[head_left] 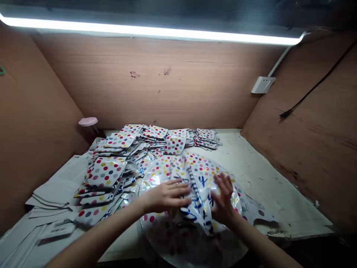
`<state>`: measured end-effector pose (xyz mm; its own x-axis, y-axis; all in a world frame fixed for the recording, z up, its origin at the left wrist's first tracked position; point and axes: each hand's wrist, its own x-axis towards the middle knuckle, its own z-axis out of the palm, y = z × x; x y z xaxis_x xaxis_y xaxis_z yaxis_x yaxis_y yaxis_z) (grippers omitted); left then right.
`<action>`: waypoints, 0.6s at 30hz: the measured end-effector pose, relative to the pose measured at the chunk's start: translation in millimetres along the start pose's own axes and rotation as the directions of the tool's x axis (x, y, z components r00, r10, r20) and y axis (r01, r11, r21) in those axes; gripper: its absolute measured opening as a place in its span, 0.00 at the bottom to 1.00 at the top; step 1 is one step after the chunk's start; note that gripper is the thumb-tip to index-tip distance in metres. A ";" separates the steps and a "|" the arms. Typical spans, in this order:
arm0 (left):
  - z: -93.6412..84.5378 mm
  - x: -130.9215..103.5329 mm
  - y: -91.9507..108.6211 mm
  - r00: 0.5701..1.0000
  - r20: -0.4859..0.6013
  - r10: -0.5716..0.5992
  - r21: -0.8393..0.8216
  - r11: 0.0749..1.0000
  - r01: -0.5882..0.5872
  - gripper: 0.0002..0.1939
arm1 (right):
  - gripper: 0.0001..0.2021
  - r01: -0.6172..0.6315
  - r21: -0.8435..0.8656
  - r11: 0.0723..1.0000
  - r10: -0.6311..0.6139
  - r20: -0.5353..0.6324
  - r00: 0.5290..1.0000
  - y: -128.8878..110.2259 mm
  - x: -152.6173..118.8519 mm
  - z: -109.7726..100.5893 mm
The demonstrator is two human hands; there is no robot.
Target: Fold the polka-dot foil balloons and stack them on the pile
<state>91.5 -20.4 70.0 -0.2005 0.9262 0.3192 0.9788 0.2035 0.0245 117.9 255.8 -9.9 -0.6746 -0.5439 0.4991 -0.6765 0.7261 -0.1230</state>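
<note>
A large round dotted foil sheet (158, 230) with blue lettering lies at the front middle of the table, its central part raised in a fold. My left hand (170, 193) rests flat on the left side of this fold, fingers stretched to the right. On the right side my right hand (223, 197) has its fingers spread, with the thumb at the fold. Another dotted sheet (256, 208) shows beneath it at the right. Folded dotted packets (106, 173) are stacked just left of the round sheet.
More folded packets (175, 145) line the back. White papers (55, 190) lie at the left, near a lidded cup (89, 126). Board walls enclose the table (279, 193); a socket (263, 85) and a hanging black cable (320, 82) are at the right.
</note>
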 end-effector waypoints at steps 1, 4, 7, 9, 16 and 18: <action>22.2 -7.1 4.0 0.999 0.019 0.026 0.009 1.000 -0.026 0.16 | 0.28 0.145 0.002 0.989 -0.145 0.028 0.989 -8.6 -10.7 -2.8; 64.9 -24.8 17.9 0.999 0.002 -0.036 0.077 0.996 0.036 0.14 | 0.26 0.464 0.074 0.883 -0.470 0.136 0.872 -29.1 -26.9 -4.5; 85.1 -41.5 40.4 0.996 -0.062 -0.061 0.080 0.995 0.066 0.15 | 0.23 0.373 0.160 0.914 -0.397 0.166 0.903 -39.3 -32.5 -0.3; 93.3 -49.8 55.6 0.979 -0.143 -0.145 -0.025 0.989 0.143 0.14 | 0.21 0.266 0.266 0.927 -0.318 0.176 0.932 -41.4 -33.0 2.8; 89.0 -25.8 52.1 0.284 0.055 -0.957 -0.520 0.215 0.827 0.14 | 0.21 -0.619 0.284 0.732 0.519 0.354 0.778 -29.4 18.1 21.5; 86.2 -13.0 45.1 0.127 0.092 -0.988 -0.486 0.066 0.872 0.20 | 0.19 -0.666 0.214 0.715 0.588 0.332 0.738 -26.9 34.0 26.7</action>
<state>134.6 4.1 -14.7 -0.9960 -0.0544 -0.0712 -0.0893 0.6665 0.7401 105.3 206.6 -12.5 -0.9934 -0.1137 0.0115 -0.0976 0.7915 -0.6034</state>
